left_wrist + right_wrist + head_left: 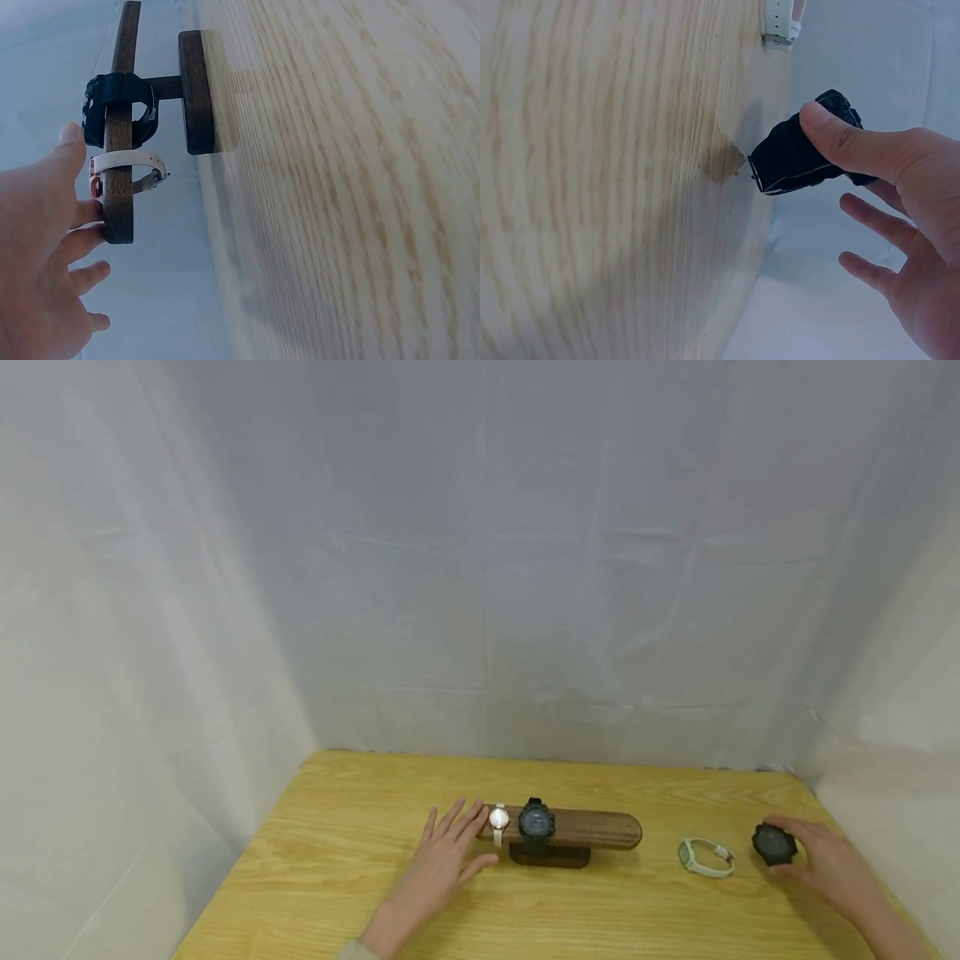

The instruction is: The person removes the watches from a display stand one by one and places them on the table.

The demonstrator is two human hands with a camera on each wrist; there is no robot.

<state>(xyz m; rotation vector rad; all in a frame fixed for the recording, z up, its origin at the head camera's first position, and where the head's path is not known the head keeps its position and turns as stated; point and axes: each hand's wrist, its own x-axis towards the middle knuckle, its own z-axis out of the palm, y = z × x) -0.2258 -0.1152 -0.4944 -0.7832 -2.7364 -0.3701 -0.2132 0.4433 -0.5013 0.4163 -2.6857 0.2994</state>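
A wooden watch stand (592, 829) with a dark base carries a small white-strapped watch (498, 817) and a chunky black watch (536, 821). My left hand (441, 862) lies at the stand's left end, its fingers spread and extended. In the left wrist view its fingertips (91, 236) touch the bar's end beside the white strap. Over on the right, my right hand (828, 860) pinches another black watch (791, 157) between thumb and forefinger, the other fingers free. That watch's strap end hangs close above the tabletop. Between stand and right hand lies a pale green watch (707, 858).
All of this is on a light wood-grained table (337, 827). White cloth sheets (480, 610) hang behind the table and along both sides. The right hand works close to the table's right edge.
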